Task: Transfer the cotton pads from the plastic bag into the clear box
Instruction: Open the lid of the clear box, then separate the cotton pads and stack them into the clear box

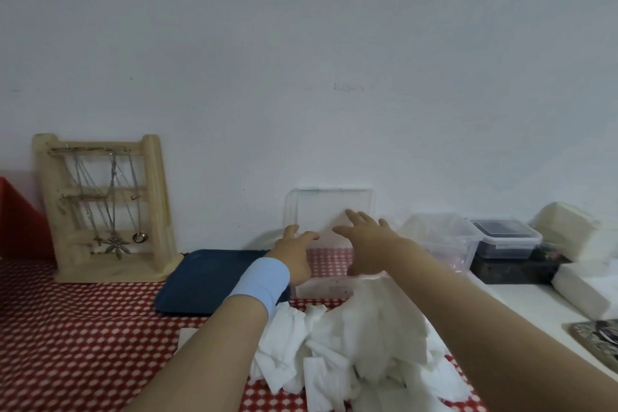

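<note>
the cotton pads (351,344) lay in a big white heap on the near side of the table, just in front of the clear box (326,289). the box sat in the middle, a bit farther away, with its lid (331,207) standing up against the far wall.

both hands were held out over the box. the right hand (366,244) had its fingers spread wide and held nothing. the left hand (296,256), with a blue band (264,281) on its wrist, was at the left side of the box with its fingers bent. i could not tell if it held the rim or only hung above it.

i think the step was getting the box ready for the pads. to do it well, one hand should hold the box so it does not slide on the red and white cloth (83,328). the lid should stay up and out of the way. the pads are soft and light, so small neat bunches would go in better than one big grab.

the arms hid most of the box, so i could not see if any pads were inside. i could not make out the plastic bag at all. the heap was cut off at the bottom edge.
</note>
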Demonstrator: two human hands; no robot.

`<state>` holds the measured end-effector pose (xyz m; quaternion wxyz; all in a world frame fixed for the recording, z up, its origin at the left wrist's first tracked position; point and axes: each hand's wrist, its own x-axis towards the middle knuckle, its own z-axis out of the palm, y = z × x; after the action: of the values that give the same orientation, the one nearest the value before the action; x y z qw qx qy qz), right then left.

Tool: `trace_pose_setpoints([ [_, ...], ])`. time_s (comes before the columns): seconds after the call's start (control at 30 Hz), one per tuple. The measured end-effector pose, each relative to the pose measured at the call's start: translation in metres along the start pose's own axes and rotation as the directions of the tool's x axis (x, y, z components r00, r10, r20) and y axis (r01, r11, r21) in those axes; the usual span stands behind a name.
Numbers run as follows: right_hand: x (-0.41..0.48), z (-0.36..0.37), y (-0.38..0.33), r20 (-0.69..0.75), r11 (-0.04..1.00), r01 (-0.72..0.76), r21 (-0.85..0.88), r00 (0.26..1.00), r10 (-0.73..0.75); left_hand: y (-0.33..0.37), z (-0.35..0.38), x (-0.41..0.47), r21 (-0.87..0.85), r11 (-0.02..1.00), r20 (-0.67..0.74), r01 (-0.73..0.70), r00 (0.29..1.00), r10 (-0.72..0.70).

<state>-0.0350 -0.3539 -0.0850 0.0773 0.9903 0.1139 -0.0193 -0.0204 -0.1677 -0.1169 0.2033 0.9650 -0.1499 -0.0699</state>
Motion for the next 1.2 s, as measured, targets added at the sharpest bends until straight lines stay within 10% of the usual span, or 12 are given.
trace_pose_setpoints([
  [0.33, 0.005, 0.005, -0.005, 0.235, 0.990, 0.046, 0.135, 0.969, -0.078, -0.005, -0.005, -0.010, 0.123, 0.992, 0.100, -0.024, 0.995, 0.012],
  [0.63, -0.050, -0.027, 0.014, 0.073, 0.930, -0.117, 0.347, 0.993, 0.098, 0.038, -0.018, -0.053, -0.040, 0.983, -0.222, -0.180, 0.961, 0.167],
  [1.2, -0.142, 0.021, -0.039, 0.114, 0.854, -0.162, 0.494, 0.986, 0.121, 0.061, 0.028, -0.143, 0.005, 0.970, 0.057, -0.242, 0.969, 0.241],
])
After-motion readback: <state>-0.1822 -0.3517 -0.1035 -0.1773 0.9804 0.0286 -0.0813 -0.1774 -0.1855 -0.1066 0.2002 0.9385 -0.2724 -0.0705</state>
